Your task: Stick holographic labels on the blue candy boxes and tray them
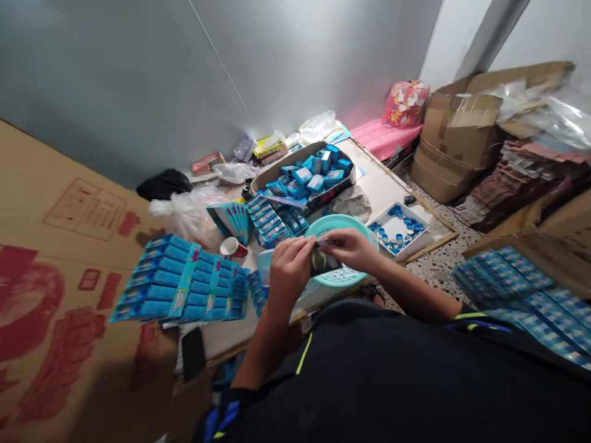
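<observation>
My left hand [290,269] and my right hand [351,249] meet over a teal plastic basin [354,232], both pinching a small dark packet [325,263] with a green mark. The basin holds small pale blue pellets [342,275], and the packet hangs just above them. Left of my left hand lie rows of blue cartons [180,280]. Beyond the basin, a cardboard tray [281,169] holds blue boxes. A white tray [398,229] of blue caps sits to the right of my right hand. My hands hide part of the packet.
A phone [192,354] and a white-and-red cup [232,249] stand near the cartons. A large printed cardboard sheet [69,264] rises at the left. Cardboard boxes [457,132] and stacked blue packs [517,283] crowd the right, and a wall closes off the back.
</observation>
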Action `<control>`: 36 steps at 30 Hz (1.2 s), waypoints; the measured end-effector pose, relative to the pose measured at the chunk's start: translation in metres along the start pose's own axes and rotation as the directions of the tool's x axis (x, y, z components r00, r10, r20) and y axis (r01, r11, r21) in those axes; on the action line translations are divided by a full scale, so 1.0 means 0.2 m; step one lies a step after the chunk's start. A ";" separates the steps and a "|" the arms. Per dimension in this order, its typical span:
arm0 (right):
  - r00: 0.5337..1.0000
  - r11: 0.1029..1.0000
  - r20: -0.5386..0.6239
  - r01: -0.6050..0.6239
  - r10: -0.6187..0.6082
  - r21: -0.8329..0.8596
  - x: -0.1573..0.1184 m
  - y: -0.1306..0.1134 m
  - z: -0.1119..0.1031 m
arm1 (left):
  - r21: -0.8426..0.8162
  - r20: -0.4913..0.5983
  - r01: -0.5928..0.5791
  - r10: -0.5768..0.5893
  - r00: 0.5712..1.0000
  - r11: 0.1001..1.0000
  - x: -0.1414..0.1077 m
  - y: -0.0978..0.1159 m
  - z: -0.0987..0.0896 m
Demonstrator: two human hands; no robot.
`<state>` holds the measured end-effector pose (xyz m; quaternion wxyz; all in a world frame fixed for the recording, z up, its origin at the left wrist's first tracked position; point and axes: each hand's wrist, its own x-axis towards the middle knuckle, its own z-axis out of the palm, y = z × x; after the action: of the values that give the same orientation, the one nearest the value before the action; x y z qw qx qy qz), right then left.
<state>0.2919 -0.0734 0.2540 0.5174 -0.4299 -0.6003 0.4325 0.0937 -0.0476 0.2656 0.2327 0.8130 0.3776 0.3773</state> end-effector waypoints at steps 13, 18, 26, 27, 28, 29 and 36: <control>0.959 0.914 -0.039 -0.255 0.281 0.316 0.04 0.17 -0.03 | -0.261 0.105 0.137 -0.113 0.988 0.956 -0.23 -0.06 0.09; 0.806 0.837 -0.263 -0.448 0.530 0.313 -0.03 0.53 -0.16 | -0.209 -0.047 0.058 -0.069 0.997 0.976 -0.42 -0.14 0.17; 0.640 0.771 -0.563 -0.637 0.522 -0.009 -0.17 0.92 -0.22 | -0.436 -0.379 0.566 -0.713 0.590 0.700 -0.59 -0.39 0.12; 0.642 0.769 -0.590 -0.637 0.489 -0.057 -0.17 0.91 -0.21 | -0.460 -0.394 0.589 -0.747 0.536 0.665 -0.62 -0.45 0.10; 0.661 0.774 -0.608 -0.623 0.440 -0.118 -0.15 0.89 -0.19 | -0.484 -0.409 0.604 -0.774 0.483 0.633 -0.65 -0.50 0.07; 0.703 0.784 -0.610 -0.586 0.367 -0.205 -0.14 0.86 -0.16 | -0.508 -0.420 0.615 -0.797 0.434 0.603 -0.68 -0.55 0.04; 0.999 0.880 -0.007 0.034 -0.043 -0.473 0.03 0.61 0.42 | -0.629 -0.369 0.638 -0.893 0.257 0.444 -0.90 -0.78 -0.13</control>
<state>0.2168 -0.0433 0.1306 0.4107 -0.5347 -0.6916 0.2592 -0.0717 -0.0926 0.0994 0.3789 0.2649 0.7094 0.5320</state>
